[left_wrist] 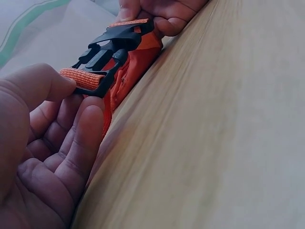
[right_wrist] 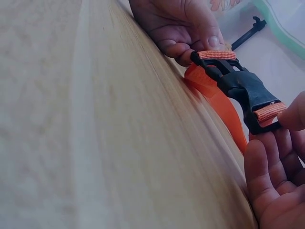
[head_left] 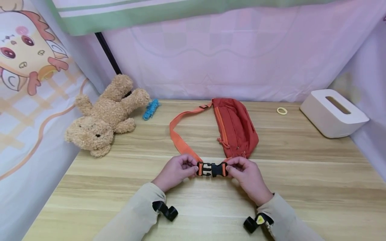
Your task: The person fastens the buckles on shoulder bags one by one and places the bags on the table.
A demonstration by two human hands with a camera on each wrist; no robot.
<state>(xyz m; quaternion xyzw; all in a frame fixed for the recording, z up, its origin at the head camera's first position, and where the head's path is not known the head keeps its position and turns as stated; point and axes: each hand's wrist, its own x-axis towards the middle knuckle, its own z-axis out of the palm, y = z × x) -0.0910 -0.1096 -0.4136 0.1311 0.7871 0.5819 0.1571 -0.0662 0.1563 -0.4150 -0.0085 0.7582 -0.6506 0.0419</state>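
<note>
Left fingers [left_wrist: 86, 133] pinch the pronged clip [head_left: 206, 169], right fingers [right_wrist: 259, 164] the socket [head_left: 216, 170] (red bag [head_left: 236, 129] lies near the tabletop [head_left: 211, 204]'s back edge). If either half tilts, I'd guess they'd jam crooked.

No legible text or signs.

Fabric-walled booth [head_left: 241, 63], with cartoon-printed cloth [head_left: 18, 117] beside a wood-grain table [head_left: 313, 187]

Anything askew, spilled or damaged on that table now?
Only the teddy bear stands out: it lies at the left edge of the table, upside down in the head view, instead of sitting up. No spill or damage shows; the buckle is not fully clipped.
</note>
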